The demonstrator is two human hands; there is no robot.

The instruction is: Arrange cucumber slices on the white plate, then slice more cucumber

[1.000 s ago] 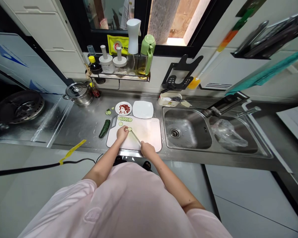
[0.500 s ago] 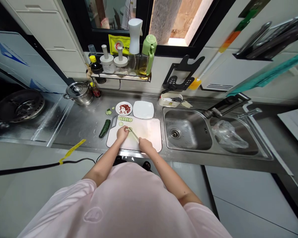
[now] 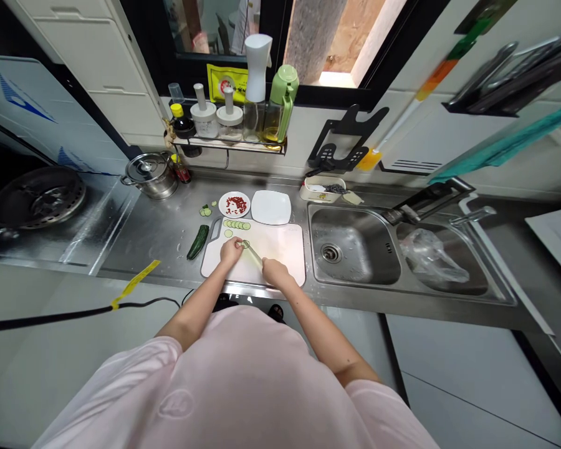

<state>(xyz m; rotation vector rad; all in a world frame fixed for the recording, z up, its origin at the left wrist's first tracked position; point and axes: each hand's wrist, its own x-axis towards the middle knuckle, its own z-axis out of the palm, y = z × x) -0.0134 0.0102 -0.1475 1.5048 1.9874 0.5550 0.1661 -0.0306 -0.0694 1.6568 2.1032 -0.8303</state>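
Observation:
My right hand (image 3: 275, 273) is wrapped round the handle of a knife (image 3: 254, 254), whose blade points up and to the left over the white cutting board (image 3: 285, 249). The blade's tip meets a thin cucumber slice (image 3: 245, 244). With its fingertips pinched, my left hand (image 3: 231, 251) grips the edge of that slice. A row of cucumber slices (image 3: 236, 225) lies along the board's top edge, and one single slice (image 3: 229, 233) sits just below it. Left of the board rests a dark green cucumber piece (image 3: 197, 242).
Behind the board stand a plate of chopped red pieces (image 3: 228, 198) and a white square plate (image 3: 271, 207). Cucumber scraps (image 3: 206, 211) lie on the steel counter. A lidded pot (image 3: 150, 174) is at the back left. On the right is a double sink (image 3: 355, 243) with a plastic bag (image 3: 430, 254).
Both hands, the knife and the slice keep almost the same places. Only the camera view has shifted slightly.

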